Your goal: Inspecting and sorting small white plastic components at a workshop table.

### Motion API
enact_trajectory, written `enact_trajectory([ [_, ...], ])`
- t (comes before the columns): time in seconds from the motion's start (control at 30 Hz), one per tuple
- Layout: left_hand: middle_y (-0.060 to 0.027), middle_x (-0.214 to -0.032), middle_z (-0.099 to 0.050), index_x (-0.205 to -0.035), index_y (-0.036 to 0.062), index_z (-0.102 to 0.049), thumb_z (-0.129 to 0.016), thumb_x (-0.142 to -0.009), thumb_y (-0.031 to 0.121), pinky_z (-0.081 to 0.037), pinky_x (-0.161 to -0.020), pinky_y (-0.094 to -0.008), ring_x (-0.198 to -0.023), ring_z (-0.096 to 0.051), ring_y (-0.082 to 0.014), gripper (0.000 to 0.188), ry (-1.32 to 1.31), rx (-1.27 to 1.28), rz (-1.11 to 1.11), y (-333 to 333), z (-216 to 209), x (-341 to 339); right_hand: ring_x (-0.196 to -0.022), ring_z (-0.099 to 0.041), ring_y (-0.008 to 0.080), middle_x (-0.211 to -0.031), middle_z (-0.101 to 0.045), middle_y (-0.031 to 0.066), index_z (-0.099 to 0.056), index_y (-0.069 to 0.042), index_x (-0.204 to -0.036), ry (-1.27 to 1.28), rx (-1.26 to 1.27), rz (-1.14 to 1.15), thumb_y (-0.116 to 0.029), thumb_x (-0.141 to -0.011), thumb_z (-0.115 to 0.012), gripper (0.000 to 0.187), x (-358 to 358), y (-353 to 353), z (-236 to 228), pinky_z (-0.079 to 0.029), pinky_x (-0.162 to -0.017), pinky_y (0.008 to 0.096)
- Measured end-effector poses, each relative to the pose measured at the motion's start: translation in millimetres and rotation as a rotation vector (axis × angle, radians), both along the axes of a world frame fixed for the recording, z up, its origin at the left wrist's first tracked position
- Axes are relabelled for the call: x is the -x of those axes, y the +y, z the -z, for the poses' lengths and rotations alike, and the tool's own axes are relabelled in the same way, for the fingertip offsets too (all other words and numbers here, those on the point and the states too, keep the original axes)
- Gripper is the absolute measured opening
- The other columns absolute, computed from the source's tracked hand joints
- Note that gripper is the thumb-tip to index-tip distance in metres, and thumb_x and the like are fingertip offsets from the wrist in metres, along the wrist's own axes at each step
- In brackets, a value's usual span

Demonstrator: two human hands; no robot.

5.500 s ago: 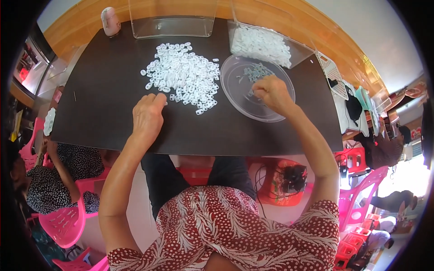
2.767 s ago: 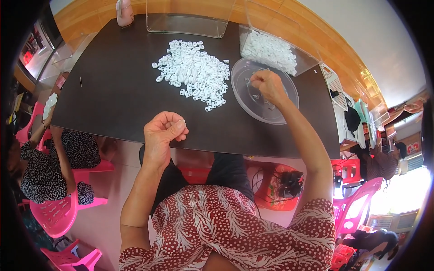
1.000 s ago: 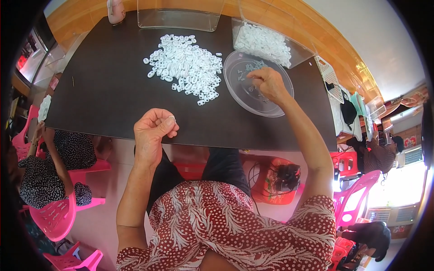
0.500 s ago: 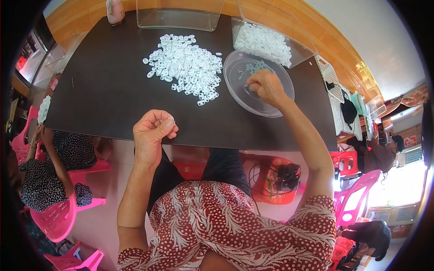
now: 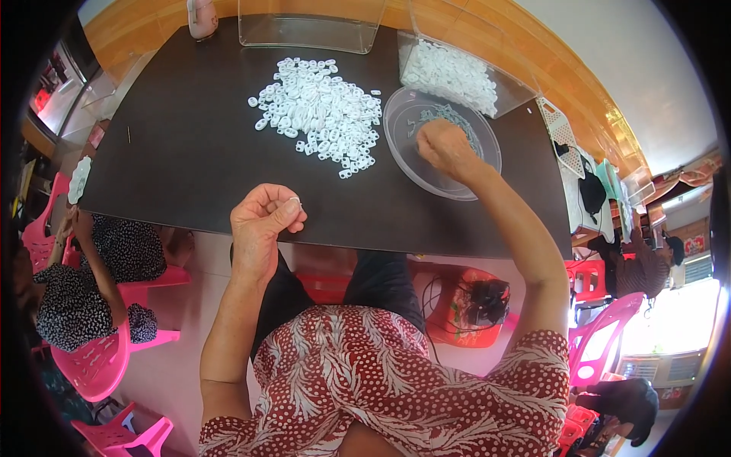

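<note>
Above the near edge of the dark table, my left hand (image 5: 263, 221) pinches a small white plastic piece (image 5: 296, 202), mostly covered by the fingers. Over a round, clear plastic lid (image 5: 415, 169), my right hand (image 5: 448, 146) is closed with its fingertips turned down; what they hold, if anything, is hidden. Several small grey-green pieces (image 5: 461, 120) lie on the lid behind the right hand. A heap of small white oval pieces with holes (image 5: 316, 110) spreads over the middle of the table, left of the lid.
A clear box of white pieces (image 5: 449, 76) lies tipped behind the lid. Another clear box (image 5: 308, 34) stands at the back, beside a pink bottle (image 5: 202, 19). At the left, another person sits on a pink chair (image 5: 95, 369). A red stool (image 5: 468, 324) holds a dark object.
My right hand has curled its fingers further down over the lid; the clear sliver seen at its fingertips is now out of sight. My left hand keeps its pinch. The whole view shifted slightly.
</note>
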State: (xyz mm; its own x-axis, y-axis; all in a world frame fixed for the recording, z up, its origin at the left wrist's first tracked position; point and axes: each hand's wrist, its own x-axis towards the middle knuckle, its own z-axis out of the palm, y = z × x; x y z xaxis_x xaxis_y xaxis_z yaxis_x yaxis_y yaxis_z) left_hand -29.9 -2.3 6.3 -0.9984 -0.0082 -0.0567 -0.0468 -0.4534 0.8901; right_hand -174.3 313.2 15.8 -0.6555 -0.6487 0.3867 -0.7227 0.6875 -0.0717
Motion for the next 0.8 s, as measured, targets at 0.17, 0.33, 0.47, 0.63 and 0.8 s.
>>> enact_trajectory([
  [0.17, -0.0039, -0.076, -0.059, -0.088, 0.0007, -0.058, -0.064, -0.083, 0.006, -0.046, -0.059, -0.0212, -0.066, -0.057, -0.0102, 0.010, -0.009, 0.000, 0.004, -1.5, 0.3, 0.0, -0.066, -0.056, 0.0210, -0.071, -0.057, 0.0095, -0.055, -0.001, -0.079, -0.301, 0.163, 0.137, -0.004, -0.076, -0.056, 0.004, -8.9, -1.5, -10.6, -0.044, -0.062, 0.0314],
  [0.33, -0.0037, -0.076, -0.059, -0.088, 0.0007, -0.058, -0.064, -0.083, 0.007, -0.046, -0.060, -0.0211, -0.066, -0.057, -0.0100, 0.011, -0.009, 0.020, 0.005, -0.5, -0.5, 0.7, -0.061, -0.047, 0.0060, -0.066, -0.051, -0.0014, -0.061, -0.002, -0.089, -0.634, 0.371, 0.159, 0.003, -0.077, -0.056, 0.014, -8.9, 3.0, -14.5, -0.040, -0.055, 0.0221],
  [0.47, -0.0037, -0.076, -0.059, -0.088, 0.0005, -0.058, -0.064, -0.083, 0.007, -0.046, -0.060, -0.0210, -0.067, -0.057, -0.0100, 0.011, -0.009, 0.012, -0.002, 0.7, -1.2, 0.4, -0.058, -0.047, 0.0054, -0.065, -0.054, -0.0001, -0.062, -0.003, -0.092, -0.692, 0.431, 0.231, 0.001, -0.076, -0.055, 0.018, -14.0, 0.2, -20.0, -0.038, -0.052, 0.0207],
  [0.63, -0.0057, -0.073, -0.061, -0.084, 0.0002, -0.058, -0.063, -0.084, 0.009, -0.044, -0.059, -0.0207, -0.063, -0.056, -0.0101, 0.010, 0.005, 0.114, -0.004, 12.5, -8.1, 6.0, -0.058, -0.049, 0.0056, -0.068, -0.060, 0.0044, -0.057, 0.002, -0.099, -0.866, 0.668, 0.308, -0.002, -0.075, -0.052, 0.025, -20.1, -4.7, -28.9, -0.038, -0.051, 0.0206],
  [0.8, -0.0056, -0.072, -0.061, -0.082, 0.0009, -0.059, -0.062, -0.083, 0.008, -0.041, -0.057, -0.0206, -0.061, -0.054, -0.0097, 0.008, 0.118, 0.113, 0.144, 44.9, -31.9, 34.0, -0.059, -0.050, 0.0065, -0.069, -0.060, 0.0049, -0.055, 0.003, -0.102, -0.861, 0.692, 0.320, -0.001, -0.076, -0.054, 0.027, -30.8, -5.8, -40.3, -0.039, -0.052, 0.0204],
])
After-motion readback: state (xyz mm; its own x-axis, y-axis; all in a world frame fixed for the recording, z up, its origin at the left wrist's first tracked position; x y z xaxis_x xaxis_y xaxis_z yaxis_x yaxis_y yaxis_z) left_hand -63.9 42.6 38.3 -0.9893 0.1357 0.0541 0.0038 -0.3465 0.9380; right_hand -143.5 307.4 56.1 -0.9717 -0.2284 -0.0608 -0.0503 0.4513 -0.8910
